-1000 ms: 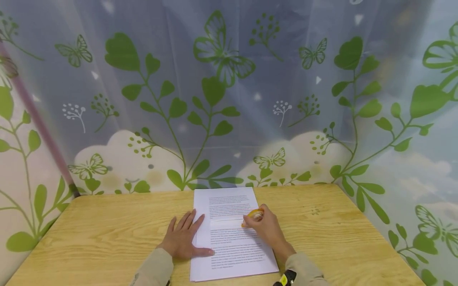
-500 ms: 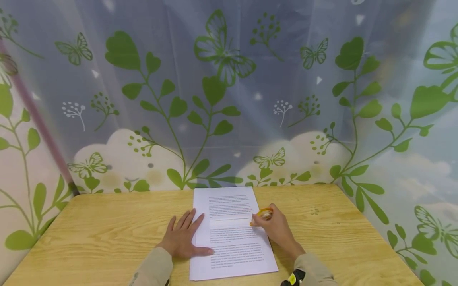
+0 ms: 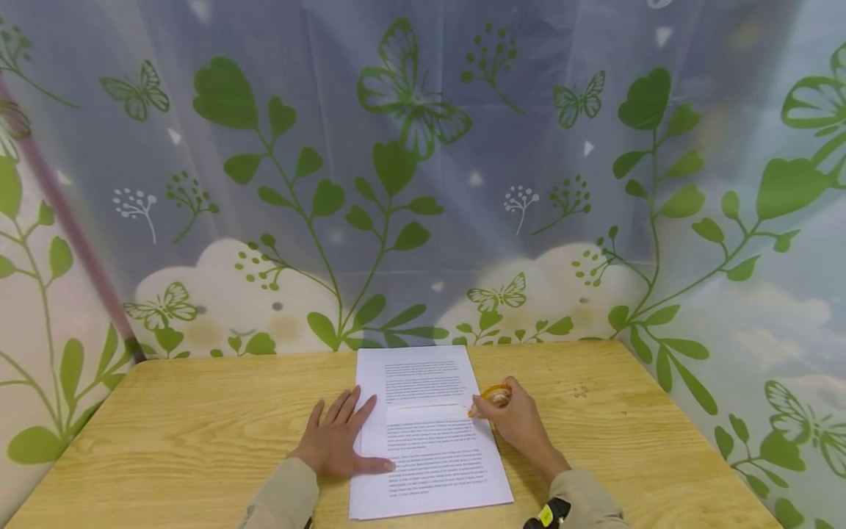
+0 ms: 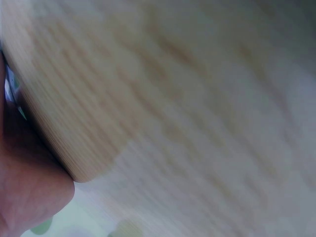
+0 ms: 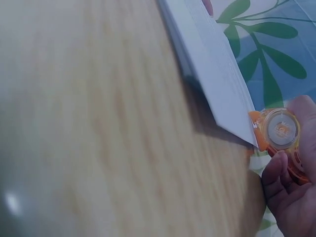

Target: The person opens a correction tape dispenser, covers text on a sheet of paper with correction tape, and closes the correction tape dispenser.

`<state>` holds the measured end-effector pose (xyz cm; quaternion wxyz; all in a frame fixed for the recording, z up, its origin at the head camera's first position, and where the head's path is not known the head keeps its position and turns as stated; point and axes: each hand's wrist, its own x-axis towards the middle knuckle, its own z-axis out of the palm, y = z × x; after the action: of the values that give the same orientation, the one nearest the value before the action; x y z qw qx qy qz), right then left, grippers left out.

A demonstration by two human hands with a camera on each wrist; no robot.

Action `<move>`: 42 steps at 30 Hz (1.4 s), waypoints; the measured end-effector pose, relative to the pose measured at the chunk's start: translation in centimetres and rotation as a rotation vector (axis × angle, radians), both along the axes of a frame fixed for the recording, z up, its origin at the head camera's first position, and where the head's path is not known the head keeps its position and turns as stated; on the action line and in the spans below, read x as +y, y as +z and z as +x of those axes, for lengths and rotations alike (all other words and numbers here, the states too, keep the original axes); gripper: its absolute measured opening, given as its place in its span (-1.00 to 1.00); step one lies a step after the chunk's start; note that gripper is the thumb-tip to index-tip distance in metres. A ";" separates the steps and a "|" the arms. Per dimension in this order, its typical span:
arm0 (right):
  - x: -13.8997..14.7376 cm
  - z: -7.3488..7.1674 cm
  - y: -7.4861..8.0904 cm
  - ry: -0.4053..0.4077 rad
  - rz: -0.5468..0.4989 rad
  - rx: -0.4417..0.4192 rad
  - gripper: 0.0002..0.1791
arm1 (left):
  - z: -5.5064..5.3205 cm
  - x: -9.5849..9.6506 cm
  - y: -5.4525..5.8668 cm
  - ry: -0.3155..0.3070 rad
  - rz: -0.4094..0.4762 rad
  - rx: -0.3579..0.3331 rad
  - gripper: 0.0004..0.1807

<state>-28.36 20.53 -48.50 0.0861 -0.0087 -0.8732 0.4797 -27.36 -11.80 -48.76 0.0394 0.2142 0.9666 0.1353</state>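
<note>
A stack of printed paper (image 3: 423, 507) lies in the middle of the wooden table in the head view. My left hand (image 3: 337, 437) rests flat with fingers spread over the stack's left edge, its thumb on the text. Between fingers and thumb, my right hand (image 3: 522, 422) grips an orange correction tape (image 3: 497, 397), with its tip at the paper's right margin. A blank white band (image 3: 423, 414) crosses the page between two blocks of text. The right wrist view shows the correction tape's round clear casing (image 5: 282, 129) beside the paper's corner.
The wooden table (image 3: 198, 426) extends to both sides of the paper. A curtain (image 3: 423, 220) printed with leaves and butterflies hangs behind its far edge and along the sides. A small dark mark (image 3: 580, 391) shows on the tabletop at the right.
My right hand has moved rightward with the correction tape, from over the text to the page's right margin, slowing lately. The left hand and the paper have stayed in place.
</note>
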 end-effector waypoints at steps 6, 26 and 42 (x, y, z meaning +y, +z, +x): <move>0.1 0.0 0.0 -0.005 -0.009 0.001 -0.56 | 0.4 0.1 1.0 -0.002 -0.029 0.001 0.24; 1.7 -0.1 -0.3 -0.135 -0.448 -0.096 -0.35 | 0.6 0.2 1.2 -0.005 -0.035 0.014 0.26; 0.2 -0.6 -0.9 -0.066 -0.303 -0.096 -0.48 | 0.4 0.3 1.0 0.006 -0.045 -0.001 0.27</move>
<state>-28.94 20.69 -49.36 0.0576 -0.0730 -0.7931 0.6019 -26.96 -11.51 -47.72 0.0442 0.2101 0.9700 0.1140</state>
